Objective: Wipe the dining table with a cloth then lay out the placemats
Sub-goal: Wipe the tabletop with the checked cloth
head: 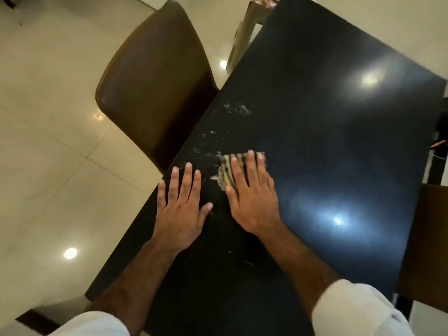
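The wiping step is judged to be in hand; the laying of placemats is not yet begun, and no placemats are seen in the view.

The cloth (224, 173), striped and frayed at its edge, is found on the dining table (339, 141) near the left edge, pinned flat beneath the right hand (252, 197). The fingers (251, 166) of that hand are laid straight and slightly spread across the cloth; nothing is gripped or pinched. The left hand (181, 204) is laid flat on the bare tabletop just beside the cloth, palm down, fingers straight and apart, thumb pointed toward the right hand. It is judged to serve as a brace. Both forearms are extended forward from white sleeves (358, 311).

Whitish smears (237, 109) are noted on the dark surface ahead of the cloth, toward the brown chair (155, 76).

The next move is judged to call for the cloth to be pushed forward over those smears under steady downward pressure, with the far, glossy part of the table covered afterwards.
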`<action>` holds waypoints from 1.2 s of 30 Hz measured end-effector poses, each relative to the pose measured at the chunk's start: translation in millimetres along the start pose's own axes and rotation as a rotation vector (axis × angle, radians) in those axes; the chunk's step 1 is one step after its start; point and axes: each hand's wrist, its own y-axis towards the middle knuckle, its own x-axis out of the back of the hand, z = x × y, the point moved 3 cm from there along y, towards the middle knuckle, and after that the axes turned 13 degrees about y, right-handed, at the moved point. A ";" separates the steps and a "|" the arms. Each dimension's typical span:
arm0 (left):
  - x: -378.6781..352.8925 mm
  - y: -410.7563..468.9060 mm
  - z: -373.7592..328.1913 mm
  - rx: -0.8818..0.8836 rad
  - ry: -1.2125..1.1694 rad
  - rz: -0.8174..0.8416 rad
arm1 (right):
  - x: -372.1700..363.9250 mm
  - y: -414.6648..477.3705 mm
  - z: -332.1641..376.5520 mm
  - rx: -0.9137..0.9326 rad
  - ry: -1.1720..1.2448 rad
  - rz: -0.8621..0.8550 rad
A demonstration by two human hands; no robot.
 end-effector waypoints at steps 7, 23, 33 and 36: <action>-2.4 5.6 0.4 0.025 0.030 0.030 | 44.1 157.7 -39.6 -0.257 -0.001 -0.254; -12.5 4.0 -0.5 0.028 0.035 -0.054 | 49.5 165.4 -22.2 -0.287 0.069 -0.230; -3.1 -7.6 -3.0 0.104 -0.033 -0.006 | -3.3 134.0 68.7 0.032 -0.007 -0.057; -5.4 -34.5 -4.5 0.188 -0.078 0.000 | -31.8 61.6 89.9 0.087 0.003 0.031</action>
